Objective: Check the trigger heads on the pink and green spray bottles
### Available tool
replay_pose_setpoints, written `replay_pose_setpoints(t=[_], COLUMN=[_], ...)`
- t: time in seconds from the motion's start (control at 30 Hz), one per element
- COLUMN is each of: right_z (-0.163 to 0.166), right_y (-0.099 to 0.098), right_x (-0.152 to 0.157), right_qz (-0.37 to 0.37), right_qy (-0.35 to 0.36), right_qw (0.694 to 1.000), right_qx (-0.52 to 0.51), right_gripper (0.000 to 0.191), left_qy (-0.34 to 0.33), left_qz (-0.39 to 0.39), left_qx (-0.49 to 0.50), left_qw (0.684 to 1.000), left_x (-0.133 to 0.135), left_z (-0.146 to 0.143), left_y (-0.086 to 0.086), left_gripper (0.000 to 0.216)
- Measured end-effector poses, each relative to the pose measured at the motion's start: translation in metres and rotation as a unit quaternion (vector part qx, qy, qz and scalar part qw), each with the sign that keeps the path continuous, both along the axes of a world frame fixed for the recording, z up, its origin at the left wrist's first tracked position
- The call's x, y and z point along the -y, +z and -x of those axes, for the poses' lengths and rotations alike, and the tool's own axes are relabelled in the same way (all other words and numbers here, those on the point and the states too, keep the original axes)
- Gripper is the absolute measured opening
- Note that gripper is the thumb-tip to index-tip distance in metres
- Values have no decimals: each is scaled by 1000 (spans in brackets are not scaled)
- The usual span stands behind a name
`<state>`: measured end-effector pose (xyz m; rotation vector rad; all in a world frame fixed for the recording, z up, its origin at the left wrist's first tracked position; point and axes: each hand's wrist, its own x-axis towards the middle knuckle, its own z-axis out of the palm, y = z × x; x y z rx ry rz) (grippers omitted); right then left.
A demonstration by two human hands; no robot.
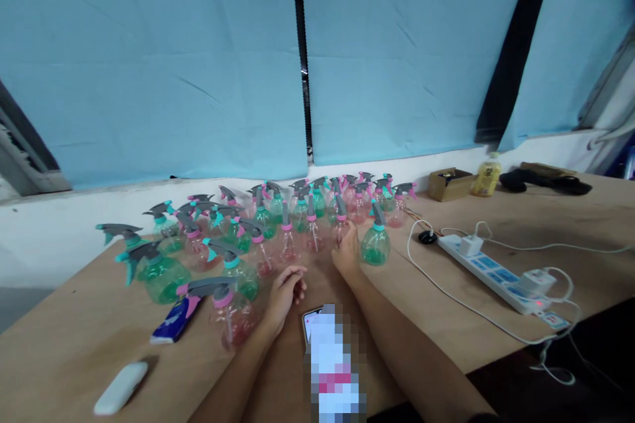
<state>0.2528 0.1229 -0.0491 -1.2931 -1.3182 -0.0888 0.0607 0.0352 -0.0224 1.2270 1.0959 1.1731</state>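
My right hand (346,251) is at the front of the group, its fingers closed around the side of a pink spray bottle (340,228) with a grey trigger head. The hand covers part of that bottle. Just to its right stands a green spray bottle (376,244) with a turquoise collar. My left hand (288,287) rests over the table with loosely bent fingers and nothing visible in it. Near its wrist is a pink spray bottle (232,320); a phone (312,320), partly blurred out, lies between my forearms.
Several more pink and green spray bottles (262,221) fill the table's back left. A blue packet (174,320) and white case (122,388) lie at left. To the right are a power strip (489,272) with cables, a cardboard box (449,186) and a yellow bottle (487,178).
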Motion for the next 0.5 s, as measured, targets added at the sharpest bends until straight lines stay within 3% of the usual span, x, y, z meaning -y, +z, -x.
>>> replay_pose_setpoints(t=[0.33,0.5], right_z=[-3,-2], right_y=[6,1], right_x=[0,0], right_qz=[7,28], right_qy=[18,35], right_qw=[1000,999], right_qx=[-19,6], right_gripper=[41,50], left_qy=[-2,-10], left_qz=[3,3], left_qx=[-6,-12], left_qw=[1000,1000], left_x=[0,1], left_z=[0,0], left_y=[2,3], left_gripper=[27,28])
